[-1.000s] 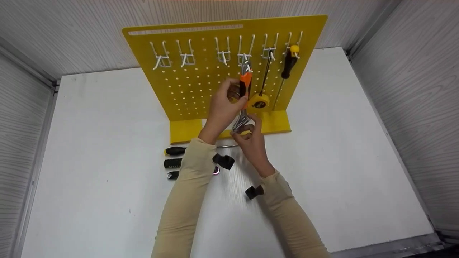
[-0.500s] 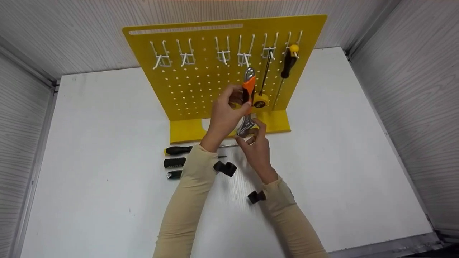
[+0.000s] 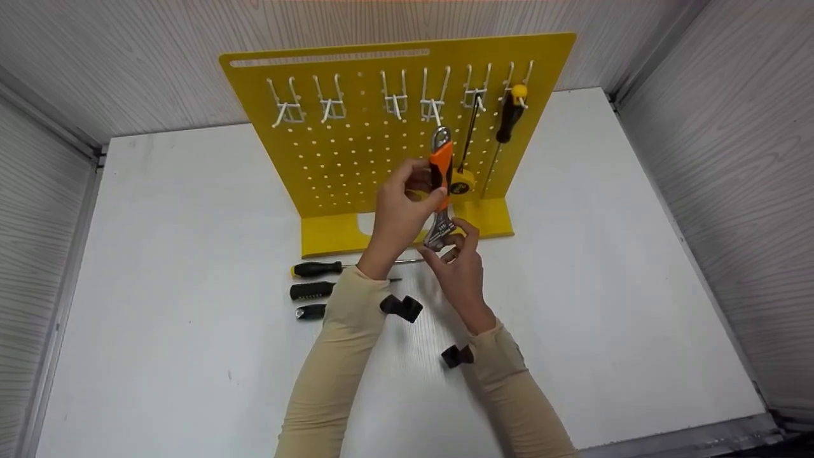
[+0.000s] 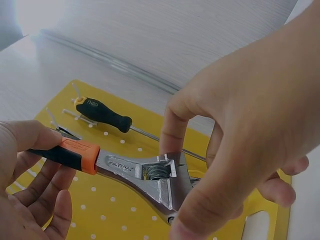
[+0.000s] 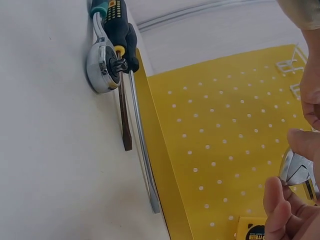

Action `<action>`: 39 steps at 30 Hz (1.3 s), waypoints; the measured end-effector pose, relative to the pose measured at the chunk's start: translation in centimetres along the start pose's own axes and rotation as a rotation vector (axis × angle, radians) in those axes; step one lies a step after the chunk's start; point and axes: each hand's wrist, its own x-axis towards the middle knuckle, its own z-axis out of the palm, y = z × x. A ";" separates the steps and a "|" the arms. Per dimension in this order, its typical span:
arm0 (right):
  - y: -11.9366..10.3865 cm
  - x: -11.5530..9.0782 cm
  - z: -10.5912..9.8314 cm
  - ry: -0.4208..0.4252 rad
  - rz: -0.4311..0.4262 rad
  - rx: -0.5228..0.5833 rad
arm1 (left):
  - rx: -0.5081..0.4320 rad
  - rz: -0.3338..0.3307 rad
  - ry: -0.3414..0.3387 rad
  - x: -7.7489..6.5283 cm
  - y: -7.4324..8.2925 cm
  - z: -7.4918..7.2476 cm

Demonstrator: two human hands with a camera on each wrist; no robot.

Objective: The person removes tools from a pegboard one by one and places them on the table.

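An adjustable wrench (image 3: pixel 441 159) with an orange and black handle is held upright in front of the pegboard (image 3: pixel 337 172), head down. My left hand (image 3: pixel 399 213) grips its handle, thumb across the front. My right hand (image 3: pixel 463 273) pinches the metal head between thumb and fingers; the left wrist view shows this head (image 4: pixel 150 175) close up, with its adjusting screw. At the top, the handle's hanging hole overlaps the tip of a white hook (image 3: pixel 436 114) in the head view. The right wrist view catches only part of the wrench head (image 5: pixel 297 169).
To the right hang a tape measure (image 3: pixel 462 182) on its black strap and a screwdriver (image 3: pixel 510 117). Several bare hooks (image 3: pixel 286 114) stick out at left. On the white table lie two more screwdrivers (image 3: pixel 318 269) (image 5: pixel 127 135) and a ratchet (image 5: pixel 104 67), partly behind my left arm.
Both hands and the wrench have shifted down and slightly right, toward me. The handle's hole has moved from along the hook to around its tip. My grip looks unchanged.
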 end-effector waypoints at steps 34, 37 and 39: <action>0.2 -0.5 -1.9 0.082 -0.069 0.066 | -0.048 0.011 -0.044 -1.0 1.6 -0.2; 0.3 -0.6 -2.1 0.071 -0.061 0.050 | -0.075 0.006 -0.053 -1.2 1.3 -0.3; 0.4 -0.7 -2.3 0.062 -0.060 0.022 | -0.095 -0.004 -0.058 -1.5 1.1 -0.4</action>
